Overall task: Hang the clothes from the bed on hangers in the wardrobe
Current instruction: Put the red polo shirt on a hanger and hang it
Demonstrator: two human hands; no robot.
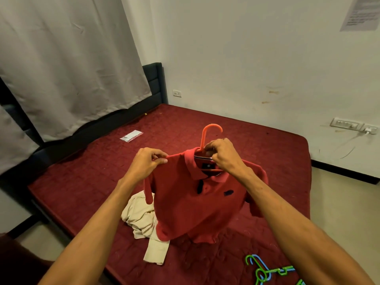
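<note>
At the far left a pale curtain (61,58) hangs in front of a dark headboard (156,83), and below it lies the bed (82,171) with its maroon quilted cover, reaching across most of the view. A small clear packet (131,135) lies on the cover toward the curtain side. Nearer the camera, a crumpled beige garment (141,221) sits on the bed, partly tucked behind the shirt beside it. Above this garment the left hand (147,163) is raised, thumb and curled fingers pinching the shoulder seam of a red polo shirt (191,206). The shirt is held up over the middle of the bed, front toward the camera, collar uppermost, and its hem reaches down to the cover. A coral hanger (208,134) sits inside the neck opening, with its hook standing clear above the collar. The right hand (223,155) is curled round the base of that hook, at the back of the collar. Lower right, green and blue hangers (265,270) lie tangled on the bed, partly hidden by the right forearm. On the white wall (267,58) beyond are a switch plate (345,123) and, at the top corner, a sheet of paper (362,13)
</note>
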